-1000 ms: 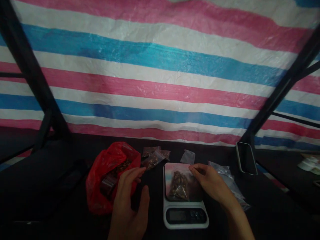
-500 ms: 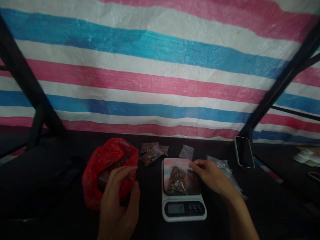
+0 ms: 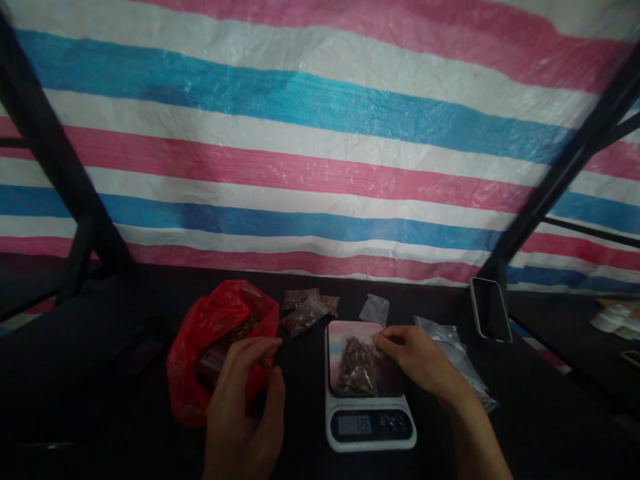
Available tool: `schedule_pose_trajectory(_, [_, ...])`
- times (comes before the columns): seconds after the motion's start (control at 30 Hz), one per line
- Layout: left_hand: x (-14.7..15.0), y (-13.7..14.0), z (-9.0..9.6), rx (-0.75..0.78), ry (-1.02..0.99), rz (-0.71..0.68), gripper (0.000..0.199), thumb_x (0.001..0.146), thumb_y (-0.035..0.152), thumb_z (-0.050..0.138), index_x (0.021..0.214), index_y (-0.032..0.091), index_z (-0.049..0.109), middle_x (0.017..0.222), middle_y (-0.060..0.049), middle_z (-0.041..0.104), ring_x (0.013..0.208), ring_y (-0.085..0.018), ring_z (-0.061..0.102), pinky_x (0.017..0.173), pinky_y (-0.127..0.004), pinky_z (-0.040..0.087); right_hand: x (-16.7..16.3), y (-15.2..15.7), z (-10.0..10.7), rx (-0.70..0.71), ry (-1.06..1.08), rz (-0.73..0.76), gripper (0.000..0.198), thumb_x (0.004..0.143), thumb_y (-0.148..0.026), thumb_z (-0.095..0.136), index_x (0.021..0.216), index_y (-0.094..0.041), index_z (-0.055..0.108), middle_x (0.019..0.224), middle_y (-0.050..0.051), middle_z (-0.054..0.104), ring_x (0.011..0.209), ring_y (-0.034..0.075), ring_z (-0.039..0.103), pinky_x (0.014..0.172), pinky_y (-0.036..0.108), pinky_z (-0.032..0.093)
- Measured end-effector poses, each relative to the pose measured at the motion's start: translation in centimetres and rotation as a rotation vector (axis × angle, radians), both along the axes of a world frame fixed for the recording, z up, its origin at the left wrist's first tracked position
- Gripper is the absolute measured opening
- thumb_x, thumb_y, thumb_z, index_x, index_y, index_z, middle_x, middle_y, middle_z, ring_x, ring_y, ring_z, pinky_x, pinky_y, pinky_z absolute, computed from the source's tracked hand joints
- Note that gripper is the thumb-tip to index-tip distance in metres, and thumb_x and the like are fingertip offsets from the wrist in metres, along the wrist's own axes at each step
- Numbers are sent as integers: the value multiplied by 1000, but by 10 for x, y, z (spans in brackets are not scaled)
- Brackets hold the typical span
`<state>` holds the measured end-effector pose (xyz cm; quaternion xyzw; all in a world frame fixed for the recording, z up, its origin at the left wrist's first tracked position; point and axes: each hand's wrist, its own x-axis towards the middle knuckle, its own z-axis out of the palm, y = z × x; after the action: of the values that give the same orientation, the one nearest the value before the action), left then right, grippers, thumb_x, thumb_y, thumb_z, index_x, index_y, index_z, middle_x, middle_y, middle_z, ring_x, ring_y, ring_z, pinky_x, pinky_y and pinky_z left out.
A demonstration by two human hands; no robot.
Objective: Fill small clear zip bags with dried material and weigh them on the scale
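A digital kitchen scale [image 3: 370, 405] sits in front of me, its small display lit. On its shiny plate lies a clear zip bag [image 3: 357, 367] filled with brown nut-like pieces. My right hand [image 3: 407, 350] pinches the upper right corner of this bag between thumb and fingertips. To the left stands a red plastic bag [image 3: 183, 373], its mouth spread wide, with more brown pieces [image 3: 245, 327] inside. In front of the red bag, my left hand [image 3: 245, 400] hovers with thumb and fingers apart, holding nothing.
Several small filled zip bags [image 3: 306, 313] lie behind the scale on the left. One clear bag [image 3: 375, 309] rests just behind it, and flat clear bags [image 3: 457, 357] lie to its right. A phone [image 3: 491, 310] leans against the right black frame post. Striped sheeting [image 3: 320, 160] hangs behind.
My right hand has moved slightly left and down to the bag's corner on the scale. My left hand stays nearly in place. The whole view has shifted slightly.
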<state>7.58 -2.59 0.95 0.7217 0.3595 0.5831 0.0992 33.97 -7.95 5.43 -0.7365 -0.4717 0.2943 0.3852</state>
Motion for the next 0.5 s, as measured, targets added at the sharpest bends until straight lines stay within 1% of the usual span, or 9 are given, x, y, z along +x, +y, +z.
schedule_pose_trajectory(0.07, [2,-1,-4,-18,-7,-29,20,98,16,54,111,27,64,106,-2,67,97,-18,68,85,-29,58,-3,1,0,9,25,4,31,80,-47,65,69,-19,77,65,2,71,59,18,59,56,29,40])
schedule_pose_trajectory(0.13, [7,-4,-9,-90,-22,-76,18,99,18,55,110,27,66,106,-2,70,98,-18,70,87,-29,58,-7,2,3,37,53,16,33,81,-50,65,74,-20,76,72,3,74,65,20,63,60,29,45])
schedule_pose_trajectory(0.2, [16,-11,-13,-251,-70,-124,19,101,24,55,114,26,68,111,-5,73,103,-21,72,91,-32,59,-14,4,10,103,82,51,37,83,-54,65,81,-20,76,79,3,75,73,20,66,66,29,49])
schedule_pose_trajectory(0.3, [32,-21,-15,-609,-216,-164,35,103,39,54,132,25,66,135,-11,71,115,-26,72,98,-41,58,-34,11,21,228,152,156,37,86,-55,69,84,-19,75,80,3,74,76,18,66,71,28,51])
schedule_pose_trajectory(0.37, [38,-23,-15,-781,-335,-204,42,104,44,51,138,26,64,147,-11,67,132,-28,65,111,-43,51,-54,22,25,280,204,229,34,85,-53,71,82,-19,74,77,2,73,72,17,65,69,27,50])
schedule_pose_trajectory(0.4, [39,-23,-16,-830,-430,-189,44,105,46,47,139,25,65,147,-11,67,137,-28,61,114,-43,48,-66,29,26,296,226,248,33,85,-52,71,82,-19,74,75,2,73,70,17,64,66,27,50])
schedule_pose_trajectory(0.43, [37,-21,-17,-886,-515,-170,44,104,48,49,138,25,66,145,-10,68,138,-28,60,115,-41,47,-79,37,26,307,240,251,31,85,-51,71,84,-19,74,75,2,73,69,17,65,65,27,49])
schedule_pose_trajectory(0.47, [35,-18,-19,-940,-590,-150,44,102,50,53,136,24,67,140,-10,71,135,-28,62,111,-38,49,-92,45,26,315,240,242,30,85,-49,70,85,-19,74,75,2,74,69,18,66,64,28,49])
schedule_pose_trajectory(0.5, [31,-13,-21,-995,-657,-133,45,98,52,60,133,24,69,130,-10,75,125,-28,68,102,-35,53,-105,53,26,318,224,223,28,85,-46,70,87,-19,75,77,3,76,70,19,67,64,28,49])
